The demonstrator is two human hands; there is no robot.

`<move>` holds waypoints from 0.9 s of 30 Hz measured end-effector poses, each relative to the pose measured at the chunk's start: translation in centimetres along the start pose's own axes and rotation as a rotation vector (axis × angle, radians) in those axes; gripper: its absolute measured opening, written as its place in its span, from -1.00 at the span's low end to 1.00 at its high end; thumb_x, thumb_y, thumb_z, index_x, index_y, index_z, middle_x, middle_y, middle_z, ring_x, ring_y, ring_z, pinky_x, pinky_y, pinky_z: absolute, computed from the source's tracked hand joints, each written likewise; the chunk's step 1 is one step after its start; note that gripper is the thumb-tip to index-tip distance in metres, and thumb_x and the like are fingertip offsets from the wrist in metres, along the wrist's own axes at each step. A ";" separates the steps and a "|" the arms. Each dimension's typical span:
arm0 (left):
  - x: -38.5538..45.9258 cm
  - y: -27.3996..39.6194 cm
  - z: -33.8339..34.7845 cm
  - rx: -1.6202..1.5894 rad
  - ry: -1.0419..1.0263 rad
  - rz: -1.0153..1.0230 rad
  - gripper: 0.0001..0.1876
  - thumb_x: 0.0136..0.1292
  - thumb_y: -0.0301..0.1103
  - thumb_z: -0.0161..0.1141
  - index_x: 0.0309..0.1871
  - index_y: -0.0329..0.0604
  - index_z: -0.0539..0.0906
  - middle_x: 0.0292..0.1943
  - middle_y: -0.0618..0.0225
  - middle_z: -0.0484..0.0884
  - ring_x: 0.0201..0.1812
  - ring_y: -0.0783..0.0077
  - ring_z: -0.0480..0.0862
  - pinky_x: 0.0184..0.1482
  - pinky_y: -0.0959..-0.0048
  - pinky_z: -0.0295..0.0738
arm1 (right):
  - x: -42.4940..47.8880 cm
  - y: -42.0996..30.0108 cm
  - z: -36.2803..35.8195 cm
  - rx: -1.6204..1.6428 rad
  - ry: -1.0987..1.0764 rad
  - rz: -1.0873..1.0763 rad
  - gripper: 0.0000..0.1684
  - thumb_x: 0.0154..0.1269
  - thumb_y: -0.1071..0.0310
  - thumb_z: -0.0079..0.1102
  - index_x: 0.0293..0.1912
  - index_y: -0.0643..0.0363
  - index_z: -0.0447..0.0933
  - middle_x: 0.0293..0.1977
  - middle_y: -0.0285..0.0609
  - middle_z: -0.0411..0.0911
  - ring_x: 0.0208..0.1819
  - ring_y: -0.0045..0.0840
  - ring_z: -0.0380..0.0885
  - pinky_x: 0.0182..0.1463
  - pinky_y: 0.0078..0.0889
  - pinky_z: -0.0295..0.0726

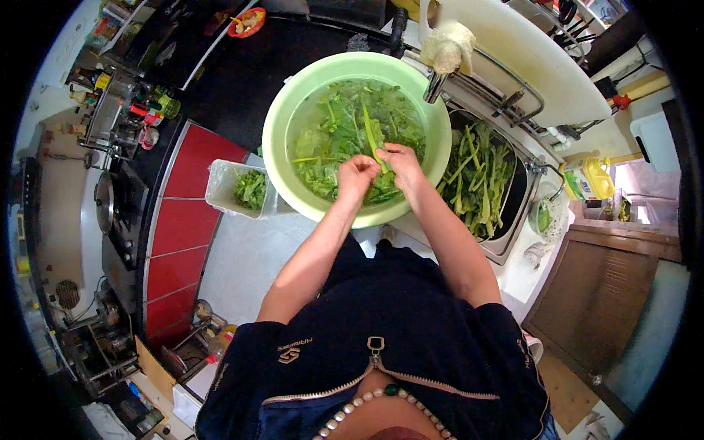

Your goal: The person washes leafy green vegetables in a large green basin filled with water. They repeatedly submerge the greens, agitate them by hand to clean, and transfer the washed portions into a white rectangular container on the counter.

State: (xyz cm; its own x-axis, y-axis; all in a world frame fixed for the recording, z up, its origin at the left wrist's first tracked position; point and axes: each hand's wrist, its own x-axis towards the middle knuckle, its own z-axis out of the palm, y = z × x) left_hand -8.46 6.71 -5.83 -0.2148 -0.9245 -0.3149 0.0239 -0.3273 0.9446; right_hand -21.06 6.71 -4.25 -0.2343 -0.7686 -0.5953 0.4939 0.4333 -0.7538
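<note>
A pale green plastic basin (278, 165) holds water and many loose leafy greens (344, 118). Over the water, my right hand (400, 165) grips the lower part of a pale green leaf stalk (370, 127), which points away from me. My left hand (356, 175) is just beside it, thumb and fingers pinched at the stalk's near end. The fingers partly cover that end, and any small piece between the left fingertips is hidden. More long-stemmed greens (476, 176) lie in the sink to the right of the basin.
Left of the basin stands a lined waste bin (223, 187) with greens inside. A faucet (436, 87) wrapped in cloth overhangs the basin's far right rim. A yellow jug (591, 179) and a clear bowl (542, 217) are beyond the steel sink (520, 220). An orange bowl (246, 25) sits on the black counter.
</note>
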 end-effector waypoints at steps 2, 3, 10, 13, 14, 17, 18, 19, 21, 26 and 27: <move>-1.6 -0.7 1.0 0.019 -0.064 0.032 -0.95 0.16 -0.57 0.17 -0.34 -0.20 0.58 -0.46 0.48 0.56 -0.50 0.63 0.49 -0.46 0.63 0.41 | 0.8 0.2 -0.3 -0.044 0.003 0.005 -0.49 0.06 0.47 0.34 0.01 0.40 0.41 -0.22 -0.02 0.53 -0.24 -0.40 0.51 -0.20 -0.32 0.51; -1.9 -0.4 1.0 -0.034 -0.036 -0.010 -0.94 0.15 -0.58 0.17 -0.34 -0.21 0.58 -0.45 0.47 0.55 -0.50 0.64 0.49 -0.46 0.63 0.43 | 1.1 0.3 -0.4 -0.068 0.006 0.012 -0.48 0.06 0.47 0.34 0.02 0.40 0.40 -0.21 -0.03 0.52 -0.22 -0.40 0.50 -0.18 -0.31 0.50; -1.1 2.4 -0.6 -0.246 0.065 -0.226 -0.93 0.19 -0.45 0.19 -0.29 -0.12 0.52 -0.38 0.50 0.50 -0.39 0.62 0.50 -0.41 0.54 0.47 | -0.4 -0.5 0.9 0.015 0.017 0.099 -0.61 0.10 0.49 0.28 -0.06 0.36 0.44 -0.25 -0.11 0.52 -0.27 -0.46 0.49 -0.25 -0.34 0.48; -1.5 3.3 -0.1 0.202 0.021 0.067 -0.82 0.04 -0.43 0.31 -0.32 -0.13 0.53 -0.40 0.42 0.50 -0.38 0.50 0.51 -0.39 0.48 0.44 | 0.5 0.2 0.9 0.112 -0.039 0.000 -0.65 0.09 0.47 0.28 -0.11 0.35 0.44 -0.31 -0.15 0.52 -0.35 -0.50 0.49 -0.39 -0.42 0.43; -1.8 3.2 -0.2 0.473 0.018 0.290 -0.78 -0.04 -0.41 0.35 -0.32 -0.13 0.54 -0.40 0.39 0.50 -0.38 0.45 0.51 -0.38 0.46 0.43 | 0.7 0.3 0.7 0.080 -0.002 -0.009 -0.67 0.09 0.47 0.28 -0.14 0.34 0.45 -0.35 -0.17 0.51 -0.38 -0.52 0.48 -0.42 -0.44 0.42; -2.9 3.0 -0.6 0.718 0.026 0.438 -0.73 -0.22 -0.46 0.39 -0.41 -0.19 0.54 -0.46 0.28 0.47 -0.42 0.29 0.51 -0.35 0.41 0.42 | 0.0 -0.6 1.1 0.032 0.033 -0.016 -0.74 0.08 0.45 0.27 -0.22 0.32 0.47 -0.43 -0.22 0.50 -0.45 -0.54 0.48 -0.49 -0.47 0.40; -3.1 3.1 -0.8 0.716 0.024 0.403 -0.76 -0.20 -0.47 0.38 -0.43 -0.19 0.54 -0.47 0.28 0.47 -0.43 0.29 0.52 -0.35 0.41 0.42 | 0.2 -0.5 0.8 0.051 0.002 -0.006 -0.77 0.08 0.44 0.27 -0.25 0.32 0.48 -0.44 -0.23 0.50 -0.47 -0.55 0.48 -0.50 -0.45 0.41; -3.3 3.2 -1.0 0.714 0.022 0.369 -0.78 -0.19 -0.48 0.37 -0.45 -0.20 0.54 -0.47 0.28 0.47 -0.44 0.29 0.52 -0.35 0.41 0.42 | 0.4 -0.4 0.7 0.070 -0.030 0.003 -0.79 0.08 0.43 0.26 -0.28 0.31 0.49 -0.46 -0.24 0.50 -0.50 -0.55 0.48 -0.51 -0.44 0.42; -3.3 2.4 -2.2 0.684 -0.023 0.376 -0.80 -0.18 -0.55 0.32 -0.46 -0.25 0.51 -0.51 0.21 0.51 -0.47 0.26 0.54 -0.40 0.37 0.42 | 0.3 0.1 1.1 -0.040 0.034 -0.022 -0.83 0.10 0.44 0.24 -0.30 0.30 0.51 -0.46 -0.23 0.53 -0.51 -0.54 0.50 -0.49 -0.42 0.47; -2.8 2.5 -5.1 0.624 -0.106 0.068 -0.91 -0.05 -0.56 0.23 -0.44 -0.24 0.54 -0.58 0.27 0.58 -0.54 0.42 0.60 -0.47 0.47 0.51 | 0.6 -0.8 0.7 0.053 -0.068 -0.034 -0.87 0.10 0.53 0.15 -0.29 0.32 0.54 -0.42 -0.16 0.59 -0.43 -0.51 0.60 -0.40 -0.47 0.56; -2.4 2.9 -5.6 0.585 -0.075 0.019 -0.93 -0.02 -0.56 0.21 -0.45 -0.24 0.54 -0.59 0.29 0.58 -0.54 0.46 0.60 -0.47 0.50 0.52 | 0.8 -0.5 1.0 0.014 -0.085 -0.095 -0.87 0.10 0.54 0.15 -0.28 0.33 0.54 -0.42 -0.17 0.59 -0.45 -0.51 0.59 -0.39 -0.49 0.55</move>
State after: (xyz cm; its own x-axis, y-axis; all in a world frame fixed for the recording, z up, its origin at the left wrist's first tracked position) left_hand -2.37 6.84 -2.84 -0.2887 -0.9057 -0.3103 -0.5094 -0.1291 0.8508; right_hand -20.68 5.42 -4.09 -0.2090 -0.8435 -0.4948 0.4845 0.3502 -0.8017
